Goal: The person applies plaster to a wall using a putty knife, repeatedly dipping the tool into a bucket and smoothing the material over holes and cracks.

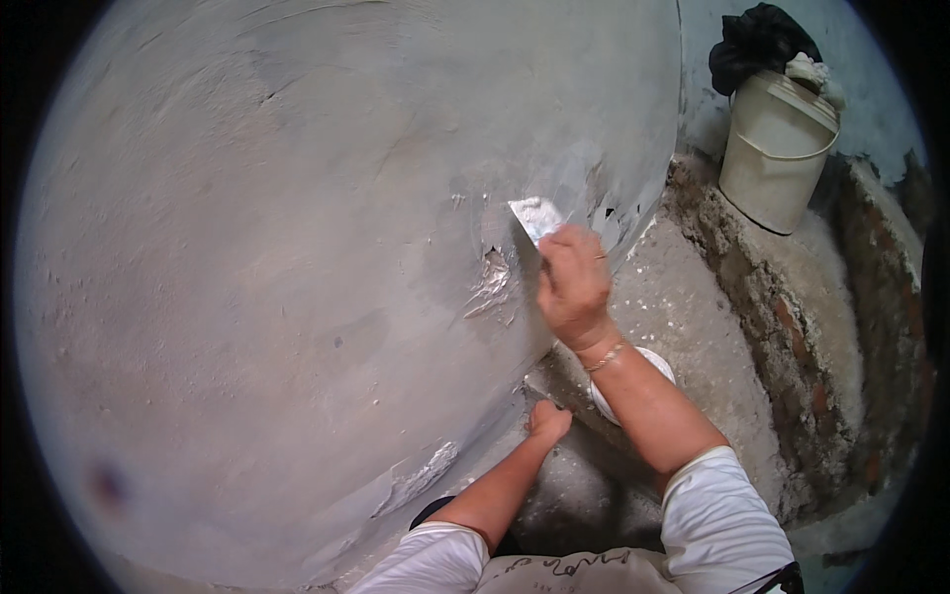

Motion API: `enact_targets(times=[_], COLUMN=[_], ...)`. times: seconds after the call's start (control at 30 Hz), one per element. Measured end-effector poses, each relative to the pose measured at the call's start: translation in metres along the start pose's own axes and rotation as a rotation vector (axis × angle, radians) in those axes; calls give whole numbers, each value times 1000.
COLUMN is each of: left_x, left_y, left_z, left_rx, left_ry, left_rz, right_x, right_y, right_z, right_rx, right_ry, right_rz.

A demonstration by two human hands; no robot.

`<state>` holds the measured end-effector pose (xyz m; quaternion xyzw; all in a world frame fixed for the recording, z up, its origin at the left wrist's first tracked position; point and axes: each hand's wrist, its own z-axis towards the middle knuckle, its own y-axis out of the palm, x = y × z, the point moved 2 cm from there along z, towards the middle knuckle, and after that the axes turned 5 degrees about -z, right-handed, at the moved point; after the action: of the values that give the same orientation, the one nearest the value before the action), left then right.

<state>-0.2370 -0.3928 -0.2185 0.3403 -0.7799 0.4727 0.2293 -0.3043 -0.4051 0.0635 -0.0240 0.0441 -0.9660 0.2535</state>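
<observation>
My right hand [576, 282] is wrapped round the handle of a putty knife [537, 216]. Its flat blade, smeared with white paste, is up at the grey plastered wall [297, 198]. Just below and left of the blade, the wall has a rough, chipped patch [492, 277] with shiny wet filler around it. Lower down, my left hand [549, 421] is closed near the foot of the wall. A small dark bit shows at its fingers, but I cannot make out what it holds. A round white container [658, 366] is partly hidden behind my right forearm.
At the upper right, a white bucket [777, 158] with a wire handle stands on a rough ledge, a black plastic bag [762, 45] on top. Broken masonry channels [782, 317] run along the right. Another wet filler patch [421, 475] lies low on the wall.
</observation>
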Motion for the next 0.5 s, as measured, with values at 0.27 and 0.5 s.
enact_targets(times=[0.27,0.5], left_x=[4,4], left_y=[-5,-3], left_z=[-6,-5], left_rx=[-30,5], left_ry=[17,21], left_rz=[-25,-10], right_x=[-22,2], right_y=[-61,6], right_z=[1,-23], right_rx=[-148,118], right_ry=[801,1458], right_rz=[670,1506])
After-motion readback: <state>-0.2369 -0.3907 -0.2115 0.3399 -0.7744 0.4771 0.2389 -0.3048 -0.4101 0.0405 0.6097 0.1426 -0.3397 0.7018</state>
